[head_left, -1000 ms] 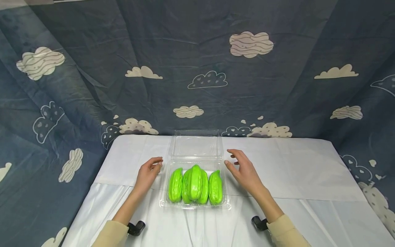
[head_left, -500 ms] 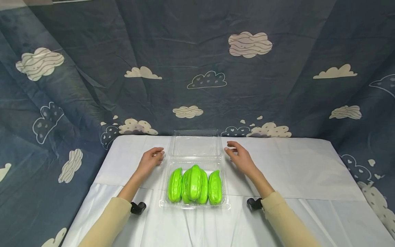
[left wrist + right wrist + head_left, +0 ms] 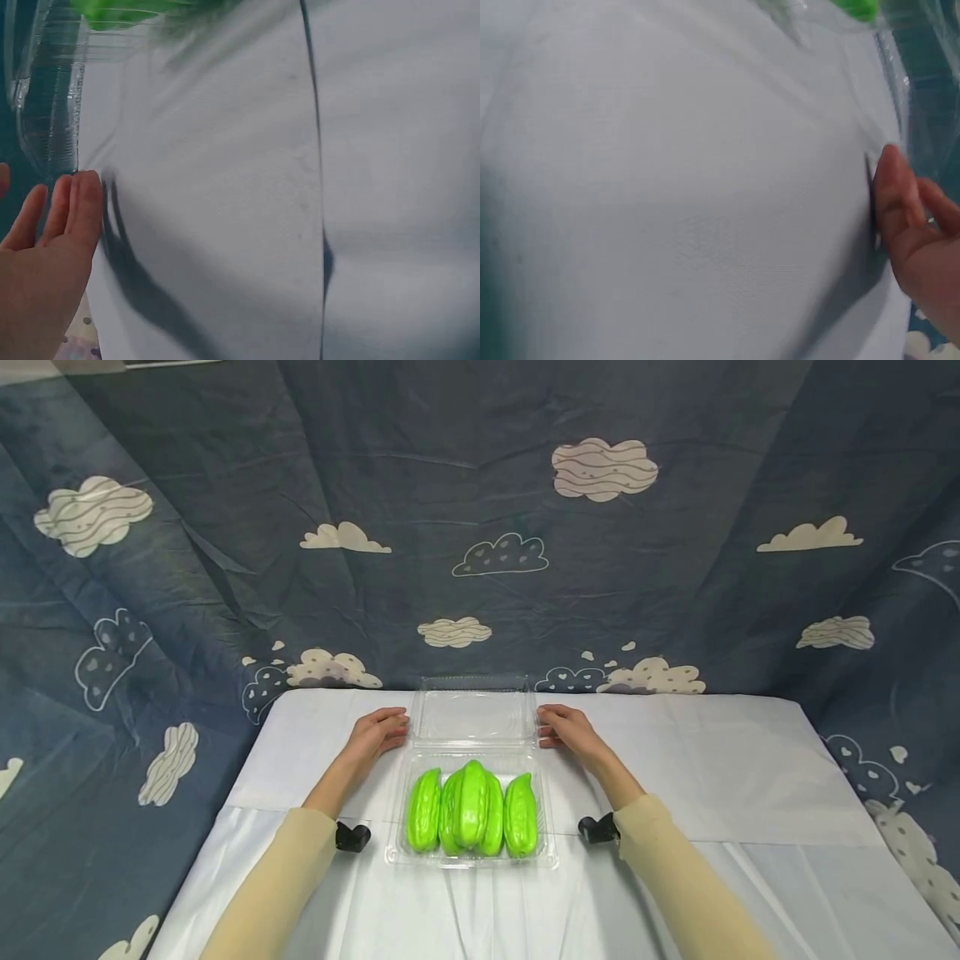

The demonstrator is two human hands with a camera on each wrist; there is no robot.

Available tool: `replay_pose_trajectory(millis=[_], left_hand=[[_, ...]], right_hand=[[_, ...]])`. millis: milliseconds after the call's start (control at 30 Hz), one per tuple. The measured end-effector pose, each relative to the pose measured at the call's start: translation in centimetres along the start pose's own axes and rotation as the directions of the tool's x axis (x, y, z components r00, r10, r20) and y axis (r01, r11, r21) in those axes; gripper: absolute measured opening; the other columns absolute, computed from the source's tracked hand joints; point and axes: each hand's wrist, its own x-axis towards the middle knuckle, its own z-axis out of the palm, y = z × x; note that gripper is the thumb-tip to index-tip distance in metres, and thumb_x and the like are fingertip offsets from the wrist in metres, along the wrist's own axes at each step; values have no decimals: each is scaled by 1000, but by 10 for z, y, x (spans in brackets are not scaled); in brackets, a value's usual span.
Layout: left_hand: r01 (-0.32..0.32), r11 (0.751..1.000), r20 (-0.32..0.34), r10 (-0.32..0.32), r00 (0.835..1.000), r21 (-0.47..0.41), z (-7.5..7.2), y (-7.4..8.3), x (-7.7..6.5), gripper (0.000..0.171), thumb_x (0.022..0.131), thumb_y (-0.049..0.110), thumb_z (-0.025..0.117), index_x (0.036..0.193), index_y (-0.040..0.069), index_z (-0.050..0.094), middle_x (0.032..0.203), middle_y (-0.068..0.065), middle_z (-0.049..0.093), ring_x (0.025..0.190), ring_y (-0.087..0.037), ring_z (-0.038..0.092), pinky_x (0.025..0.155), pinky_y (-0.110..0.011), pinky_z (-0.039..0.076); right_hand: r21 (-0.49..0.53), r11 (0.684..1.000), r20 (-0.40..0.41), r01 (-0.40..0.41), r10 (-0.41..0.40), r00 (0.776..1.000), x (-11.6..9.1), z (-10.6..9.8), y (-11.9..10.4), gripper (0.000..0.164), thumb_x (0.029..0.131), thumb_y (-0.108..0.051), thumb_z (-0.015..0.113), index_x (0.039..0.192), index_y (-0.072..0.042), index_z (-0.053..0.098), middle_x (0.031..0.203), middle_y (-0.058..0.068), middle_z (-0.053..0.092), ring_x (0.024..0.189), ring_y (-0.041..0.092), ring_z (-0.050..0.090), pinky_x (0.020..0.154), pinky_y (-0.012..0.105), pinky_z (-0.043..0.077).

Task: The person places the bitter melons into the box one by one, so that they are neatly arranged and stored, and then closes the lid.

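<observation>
A clear plastic clamshell box lies on the table with its lid (image 3: pixel 476 717) folded back, away from the person. Several glossy green, ridged, pointed fruits or vegetables (image 3: pixel 471 806) lie in its base (image 3: pixel 472 862), one atop the others in the middle. My left hand (image 3: pixel 378 732) is at the lid's left side, fingertips right at its edge, fingers fairly straight. Mirroring it, my right hand (image 3: pixel 576 733) has its fingertips right at the lid's right edge. In the left wrist view the left hand (image 3: pixel 52 247) shows loosely spread fingers below the lid corner (image 3: pixel 49 112).
White cloth (image 3: pixel 712 760) covers the table. Behind and at both sides hangs a dark blue curtain (image 3: pixel 495 602) with cloud prints, close past the far edge of the lid. Black wrist cameras (image 3: pixel 597 829) sit by both sleeves.
Both hands have reached forward from beside the box's base to the lid, then moved inward to its side edges. The box and its green contents have stayed in place.
</observation>
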Motion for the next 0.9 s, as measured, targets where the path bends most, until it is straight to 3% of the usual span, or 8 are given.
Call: replay_pose_trajectory(millis=[200,400,600,900], left_hand=[[4,1000,12,-4,1000,-12,2,-4,8,46,102,18,54,140,-7,46,133,-26,51,112,-29,57,99,-40,47],[13,1000,-20,-14,1000,-25,4,-6,11,42,100,14,57,135,-9,50,116,-18,59,94,-19,60,88,-34,52],[31,998,12,-30,999,-60,6,-6,14,42,100,8,55,137,-9,49,101,-12,59,86,-17,57,83,-30,53],[33,991,0,-34,999,-131,13,-1,17,43,97,-3,54,138,-12,46,93,-3,58,77,-11,56,69,-23,50]], right_hand=[[180,982,66,-55,43,997,9,-4,0,50,102,-17,53,142,9,41,114,20,56,90,19,60,83,35,56],[165,984,117,-67,48,992,13,-5,-2,46,100,-11,55,141,7,44,105,13,57,82,14,60,75,28,57],[170,985,148,-43,18,989,12,-4,-5,44,100,-4,52,141,10,43,98,13,58,75,14,61,72,27,57],[169,984,102,-48,31,994,14,-2,-9,45,98,-1,52,141,9,44,92,15,59,65,11,60,64,22,55]])
